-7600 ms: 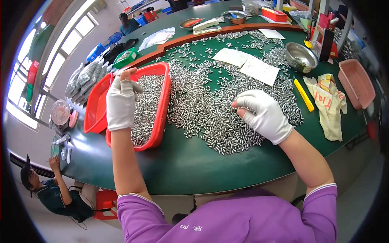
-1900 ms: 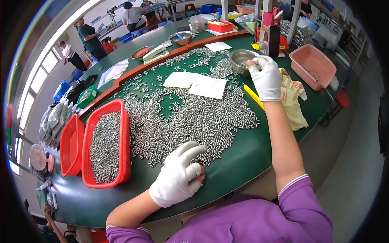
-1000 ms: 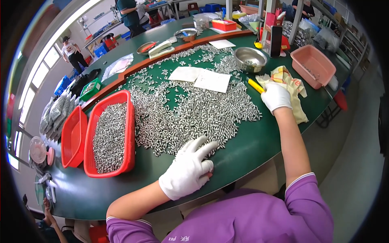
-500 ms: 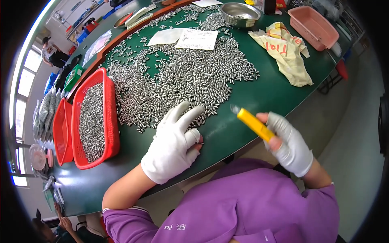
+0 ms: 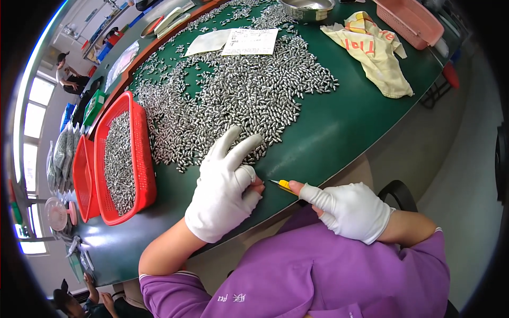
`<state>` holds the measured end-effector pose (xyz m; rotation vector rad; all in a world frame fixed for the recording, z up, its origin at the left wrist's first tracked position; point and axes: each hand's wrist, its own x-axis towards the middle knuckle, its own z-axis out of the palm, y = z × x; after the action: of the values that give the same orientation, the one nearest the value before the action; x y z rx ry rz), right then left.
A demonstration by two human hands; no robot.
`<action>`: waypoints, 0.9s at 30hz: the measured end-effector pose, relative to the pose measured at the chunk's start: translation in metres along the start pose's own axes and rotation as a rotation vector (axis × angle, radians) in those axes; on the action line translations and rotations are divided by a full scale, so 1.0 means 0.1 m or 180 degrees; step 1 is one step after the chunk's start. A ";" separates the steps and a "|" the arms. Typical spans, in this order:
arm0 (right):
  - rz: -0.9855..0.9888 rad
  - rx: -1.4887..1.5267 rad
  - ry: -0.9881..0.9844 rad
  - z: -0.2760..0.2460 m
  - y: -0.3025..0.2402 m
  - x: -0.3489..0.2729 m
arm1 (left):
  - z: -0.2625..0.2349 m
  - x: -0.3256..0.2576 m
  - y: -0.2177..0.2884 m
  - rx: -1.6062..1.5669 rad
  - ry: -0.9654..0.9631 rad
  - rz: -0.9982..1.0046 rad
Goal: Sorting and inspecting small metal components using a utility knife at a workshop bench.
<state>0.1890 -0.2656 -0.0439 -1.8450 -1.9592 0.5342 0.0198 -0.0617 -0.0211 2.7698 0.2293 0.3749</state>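
My left hand, in a white glove with bare fingertips, is held over the near edge of a pile of small silvery metal pieces. Two of its fingers stretch out toward the pile, while the thumb and forefinger press together; anything between them is too small to make out. My right hand, gloved the same way, grips a yellow utility knife. The knife's thin blade points left at the pinched fingertips, a small gap away. Most of its handle is hidden by the right hand.
On the green table, a red basket full of metal pieces stands left. Paper sheets lie on the pile. A yellow cloth, a metal bowl and a pink basket sit at the far right. Other people are at left.
My right hand has swung left and down, bringing the knife from the right over to the left fingertips. My left hand stays almost in place, its thumb and forefinger still together.
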 end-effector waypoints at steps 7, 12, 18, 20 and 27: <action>0.0104 -0.0127 -0.0064 0.02 -0.10 0.04 | 0.02 -0.01 0.00 -0.0056 0.0065 -0.0041; 0.0054 0.0049 0.0047 0.05 -0.08 0.04 | 0.03 -0.01 0.00 -0.0131 0.0078 -0.0091; 0.0009 0.0123 -0.0035 -0.01 -0.06 0.08 | 0.04 -0.02 -0.01 -0.0170 0.0039 -0.0074; 0.0049 0.0140 -0.0154 -0.08 -0.06 0.12 | 0.05 -0.02 0.00 -0.0254 -0.0017 -0.0160; 0.0215 -0.0120 -0.0482 -0.25 -0.19 0.18 | 0.03 -0.01 0.01 -0.0310 0.0008 -0.0189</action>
<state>0.1852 -0.2483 -0.0125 -1.9512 -2.0213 0.6805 0.0197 -0.0641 -0.0238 2.6608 0.2856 0.3647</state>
